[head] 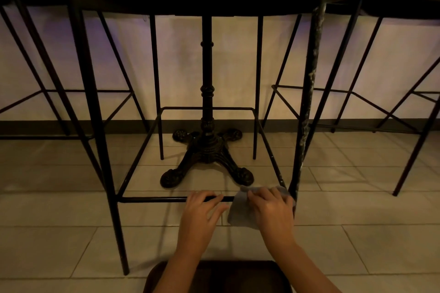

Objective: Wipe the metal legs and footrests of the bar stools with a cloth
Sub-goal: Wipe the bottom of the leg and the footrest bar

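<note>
Right hand [271, 209] presses cloth [240, 214] onto footrest [152, 199] near scuffed leg [307, 107], grip curled round cloth. Left hand [202, 214] rests fingers over footrest, relaxed.

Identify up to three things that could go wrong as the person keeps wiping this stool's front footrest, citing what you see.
1. The right front leg looks flaky and rough; it may snag the cloth or scrape the right hand working beside it.
2. The left hand rests on the footrest bar; leaning hard could shift the stool.
3. Dim light may hide missed dirt.
</note>
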